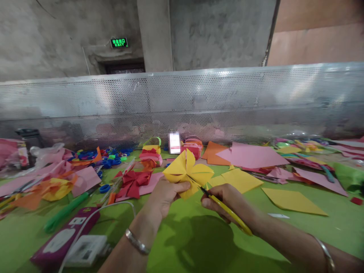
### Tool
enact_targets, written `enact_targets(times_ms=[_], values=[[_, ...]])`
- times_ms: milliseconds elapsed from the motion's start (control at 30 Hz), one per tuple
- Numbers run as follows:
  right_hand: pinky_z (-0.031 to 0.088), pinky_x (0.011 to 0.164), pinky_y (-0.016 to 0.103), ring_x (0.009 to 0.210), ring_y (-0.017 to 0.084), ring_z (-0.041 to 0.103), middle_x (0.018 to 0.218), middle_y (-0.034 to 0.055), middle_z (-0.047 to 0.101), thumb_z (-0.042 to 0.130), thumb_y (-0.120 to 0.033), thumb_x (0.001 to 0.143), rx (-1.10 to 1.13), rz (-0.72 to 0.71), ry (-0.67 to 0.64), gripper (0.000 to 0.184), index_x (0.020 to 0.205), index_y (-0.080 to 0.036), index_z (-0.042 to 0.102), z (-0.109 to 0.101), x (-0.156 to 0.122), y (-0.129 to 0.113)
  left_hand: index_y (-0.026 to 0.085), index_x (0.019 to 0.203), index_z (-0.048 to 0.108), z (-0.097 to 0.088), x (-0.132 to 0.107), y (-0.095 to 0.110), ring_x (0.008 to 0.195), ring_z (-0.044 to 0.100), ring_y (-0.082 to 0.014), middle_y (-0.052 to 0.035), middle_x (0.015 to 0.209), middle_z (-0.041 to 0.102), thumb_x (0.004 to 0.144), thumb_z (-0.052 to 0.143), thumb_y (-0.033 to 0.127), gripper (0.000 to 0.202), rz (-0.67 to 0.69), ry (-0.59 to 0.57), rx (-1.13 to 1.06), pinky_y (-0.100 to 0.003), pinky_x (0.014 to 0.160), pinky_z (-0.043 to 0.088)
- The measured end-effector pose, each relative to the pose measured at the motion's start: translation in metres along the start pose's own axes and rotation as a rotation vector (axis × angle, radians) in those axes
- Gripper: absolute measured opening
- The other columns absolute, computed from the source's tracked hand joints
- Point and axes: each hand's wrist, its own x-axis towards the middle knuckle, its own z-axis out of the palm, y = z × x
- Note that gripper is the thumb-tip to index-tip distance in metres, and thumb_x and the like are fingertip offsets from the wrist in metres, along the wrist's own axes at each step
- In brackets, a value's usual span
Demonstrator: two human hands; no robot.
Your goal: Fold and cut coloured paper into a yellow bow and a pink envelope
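Note:
A yellow paper flower (200,172) with broad pointed petals is pinched in my left hand (167,193), thumb on its near side. My right hand (220,201) grips a slim yellow tool (231,215) with a dark, narrow tip; its exact kind does not show. The tip meets the flower's lower right edge, near the left thumb. Both hands are raised over the green tabletop (176,246), and their shadow falls below. A red paper flower (136,184) lies left of my left hand. Yellow paper sheets (241,181) lie just beyond my right hand.
A purple power strip (66,235) with a white plug adapter (85,250) and cable sits at the near left. Beside it lies a green-handled tool (66,212). A lit phone (174,143) stands at the back before a perforated metal panel (182,98). Pink sheets (256,154) lie right.

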Motion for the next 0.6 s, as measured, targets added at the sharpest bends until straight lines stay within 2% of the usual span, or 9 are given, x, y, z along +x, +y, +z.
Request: enact_targets(times_ms=[100,233,333,433,533,600], values=[[0.024,0.038,0.02,0.038,0.007,0.032,0.041,-0.0072,0.034,0.057,-0.048,0.07,0.0,0.009,0.01,0.033,0.058,-0.018,0.049,0.0,-0.001,0.0,0.015,0.084,0.071,0.0,0.0,0.0,0.08,0.068,-0.0224,-0.008,0.089,0.073,0.042,0.082,0.01,0.043,0.005,0.002,0.001,-0.031,0.071,0.054],[0.025,0.038,0.02,0.037,0.007,0.032,0.04,-0.0072,0.034,0.058,-0.052,0.068,0.017,0.032,0.02,0.036,0.058,-0.018,0.05,0.003,0.0,-0.001,0.015,0.084,0.07,-0.001,-0.001,-0.001,0.081,0.067,-0.0233,-0.0088,0.09,0.072,0.043,0.082,0.01,0.043,0.005,0.006,0.005,-0.031,0.07,0.053],[0.028,0.04,0.02,0.04,0.008,0.036,0.046,-0.0059,0.039,0.058,-0.05,0.069,-0.017,0.011,-0.014,0.033,0.065,-0.017,0.054,-0.001,0.003,-0.001,0.015,0.086,0.069,-0.004,0.004,-0.004,0.084,0.067,-0.0242,-0.0095,0.093,0.072,0.043,0.082,0.011,0.046,0.004,0.013,0.007,-0.032,0.072,0.053],[0.034,0.044,0.021,0.049,0.01,0.044,0.058,-0.0022,0.049,0.061,-0.043,0.069,-0.121,-0.061,-0.105,0.032,0.081,-0.014,0.061,-0.018,0.005,0.001,0.016,0.087,0.069,-0.01,0.013,-0.008,0.081,0.067,-0.0224,-0.0092,0.094,0.072,0.043,0.083,0.013,0.046,0.01,0.049,0.011,-0.032,0.071,0.053],[0.035,0.046,0.021,0.049,0.009,0.045,0.058,-0.0018,0.052,0.063,-0.038,0.07,-0.192,-0.079,-0.208,0.029,0.087,-0.014,0.064,-0.044,0.006,0.001,0.017,0.087,0.068,-0.016,0.017,-0.009,0.079,0.067,-0.0191,-0.0078,0.096,0.071,0.046,0.082,0.015,0.043,0.016,0.068,0.027,-0.029,0.07,0.053],[0.034,0.044,0.021,0.046,0.009,0.043,0.053,-0.0041,0.049,0.063,-0.038,0.071,-0.094,-0.091,-0.114,0.03,0.09,-0.015,0.064,-0.06,0.007,0.001,0.017,0.085,0.069,-0.018,0.013,-0.006,0.08,0.066,-0.0195,-0.007,0.094,0.072,0.046,0.082,0.014,0.041,-0.011,0.008,0.061,-0.028,0.07,0.053]])
